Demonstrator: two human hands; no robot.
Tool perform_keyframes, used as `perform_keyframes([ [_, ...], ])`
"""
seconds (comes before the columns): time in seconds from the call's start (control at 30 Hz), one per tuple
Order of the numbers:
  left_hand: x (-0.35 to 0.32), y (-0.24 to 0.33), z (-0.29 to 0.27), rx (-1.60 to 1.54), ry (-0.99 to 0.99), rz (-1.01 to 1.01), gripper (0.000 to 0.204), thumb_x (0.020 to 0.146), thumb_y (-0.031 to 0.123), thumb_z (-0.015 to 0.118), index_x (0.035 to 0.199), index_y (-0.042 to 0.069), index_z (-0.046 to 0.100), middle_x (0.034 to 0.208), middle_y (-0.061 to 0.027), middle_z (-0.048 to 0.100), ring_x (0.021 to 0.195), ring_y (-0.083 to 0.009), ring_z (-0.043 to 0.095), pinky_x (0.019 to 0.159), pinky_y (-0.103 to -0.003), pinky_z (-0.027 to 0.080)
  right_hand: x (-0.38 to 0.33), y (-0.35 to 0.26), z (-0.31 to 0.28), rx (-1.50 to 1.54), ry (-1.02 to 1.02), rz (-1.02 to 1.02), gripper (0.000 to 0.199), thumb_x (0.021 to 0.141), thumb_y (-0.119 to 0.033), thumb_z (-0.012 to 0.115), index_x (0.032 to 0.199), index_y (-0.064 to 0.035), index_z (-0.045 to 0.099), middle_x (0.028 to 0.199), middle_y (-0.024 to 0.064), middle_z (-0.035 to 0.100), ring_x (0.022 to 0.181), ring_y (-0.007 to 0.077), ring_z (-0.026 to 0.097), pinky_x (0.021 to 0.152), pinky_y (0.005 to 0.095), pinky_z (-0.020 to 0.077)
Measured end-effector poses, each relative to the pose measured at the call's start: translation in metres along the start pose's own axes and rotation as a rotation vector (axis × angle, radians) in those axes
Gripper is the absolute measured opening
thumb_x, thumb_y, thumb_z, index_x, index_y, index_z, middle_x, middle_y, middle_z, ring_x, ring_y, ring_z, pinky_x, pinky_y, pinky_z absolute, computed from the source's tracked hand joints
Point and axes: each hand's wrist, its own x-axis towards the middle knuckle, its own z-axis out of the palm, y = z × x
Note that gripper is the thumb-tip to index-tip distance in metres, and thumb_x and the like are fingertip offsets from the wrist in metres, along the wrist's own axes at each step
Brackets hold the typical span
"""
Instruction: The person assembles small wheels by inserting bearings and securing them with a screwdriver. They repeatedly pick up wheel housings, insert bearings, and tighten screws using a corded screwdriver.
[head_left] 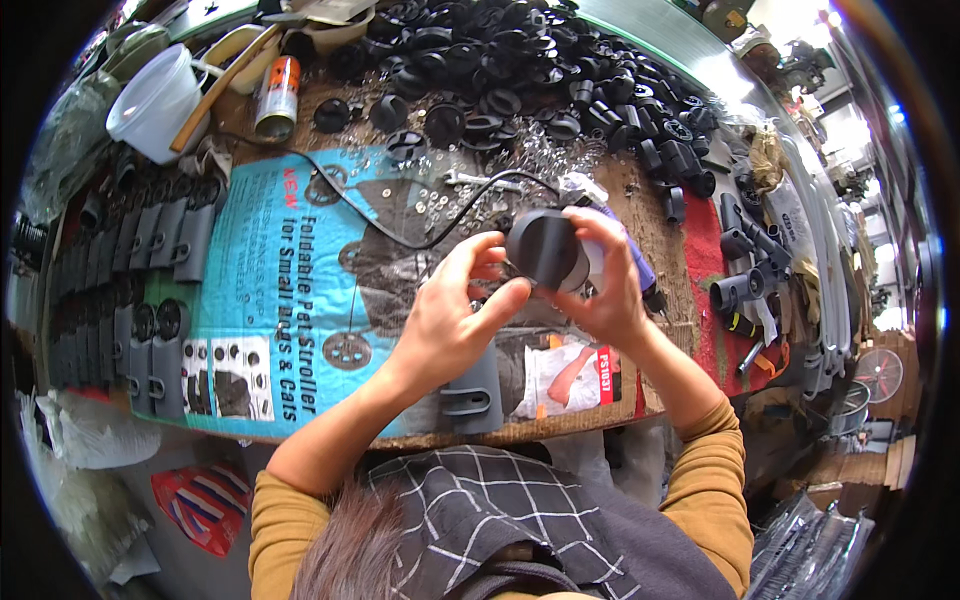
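A black round plastic cap (541, 246) is held up over the middle of the bench, its smooth face turned upward. My right hand (612, 285) grips it from the right, fingers over the far edge and thumb below. On the other side my left hand (455, 305) curves round the cap, its thumb at the lower edge. Behind my right hand lies a purple tool (637, 262), partly covered; a black cord (425, 243) runs across the bench near it. Beneath my left hand is a grey plastic housing (470, 398) with a slot. What lies under the cap is mostly hidden.
A heap of black round parts (480, 60) fills the back, with loose metal hardware (440, 195) before it. Grey housings (155, 235) stand in rows at left, near a white bucket (160, 105) and a spray can (278, 98). Grey tubular fittings (745, 265) lie right.
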Motion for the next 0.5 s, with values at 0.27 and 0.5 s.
perform_keyframes([
  [0.27,-0.027,0.007,-0.014,-0.049,0.005,0.01,0.026,0.096,0.021,0.058,0.106,-0.001,0.065,0.09,-0.012,0.069,0.083,-0.0158,0.065,0.075,-0.031,0.051,-0.001,-0.062,-0.003,0.329,-0.334,0.1,0.051,0.074,-0.002,0.076,0.122,-0.0066,0.056,0.125,0.017,0.052,0.116,0.0344,0.054,0.094,0.0414,0.048],
  [0.5,-0.036,-0.029,-0.043,0.528,-0.149,0.009,0.079,0.077,0.052,0.073,0.135,0.002,0.05,0.129,-0.0176,0.052,0.123,-0.0327,0.046,0.104,-0.045,0.036,-0.062,-0.04,0.008,0.112,-0.282,0.501,0.035,0.077,0.0,0.072,0.105,-0.0041,0.052,0.134,0.0192,0.054,0.113,0.0264,0.059,0.098,0.0385,0.0459],
])
